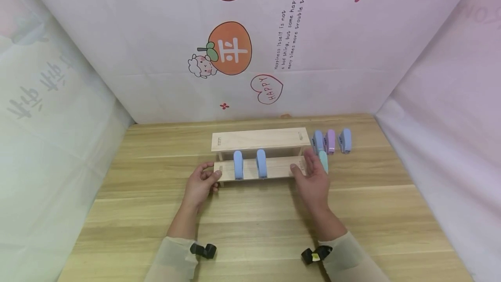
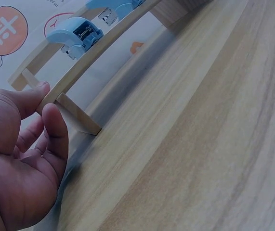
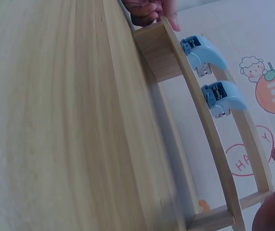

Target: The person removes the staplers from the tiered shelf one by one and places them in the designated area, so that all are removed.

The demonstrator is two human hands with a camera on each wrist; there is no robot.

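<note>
A two-step wooden rack stands on the table, its lower board in front of the higher one. Two light blue staplers sit side by side across the lower board. My left hand pinches the board's left end, thumb on top and a finger below, as the left wrist view shows. Over the right end of that board is my right hand, thumb and fingers spread apart. Beside its fingers lies a mint green stapler, partly hidden by the hand.
Right of the rack, on the wood-grain table, are a blue stapler, a purple stapler and another blue stapler. A white printed cloth hangs behind the table, with more cloth at both sides.
</note>
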